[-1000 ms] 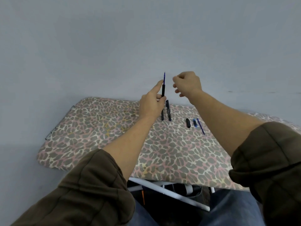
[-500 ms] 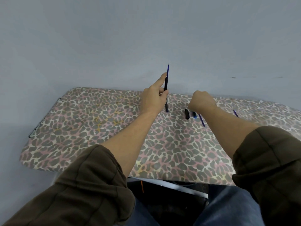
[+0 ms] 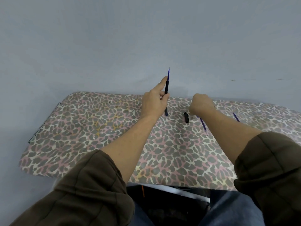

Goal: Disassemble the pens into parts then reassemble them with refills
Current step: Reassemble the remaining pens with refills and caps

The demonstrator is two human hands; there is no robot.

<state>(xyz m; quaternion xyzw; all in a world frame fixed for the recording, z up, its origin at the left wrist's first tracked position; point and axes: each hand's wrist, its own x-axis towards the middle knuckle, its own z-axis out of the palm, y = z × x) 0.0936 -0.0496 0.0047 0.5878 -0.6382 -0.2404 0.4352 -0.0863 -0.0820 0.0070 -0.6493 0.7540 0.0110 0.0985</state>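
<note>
My left hand [image 3: 154,101] holds a black pen barrel [image 3: 166,88] upright, with a blue refill [image 3: 168,73] sticking out of its top. My right hand [image 3: 202,104] is down at the board with its fingers curled; what is inside them is hidden. A black pen cap [image 3: 186,117] lies just left of that hand. A blue refill [image 3: 203,123] lies beside my right forearm, and another blue refill [image 3: 236,117] lies farther right. A dark pen part [image 3: 166,112] shows below my left hand.
The parts lie on a leopard-print padded board [image 3: 91,128] set against a plain grey wall [image 3: 146,38]. A metal rack edge [image 3: 44,124] runs along the board's left end. White frame tubes [image 3: 187,192] and my jeans show below the near edge.
My right hand has dropped from beside the raised refill down to the board near the cap and closed there. My left hand keeps the barrel with the refill upright.
</note>
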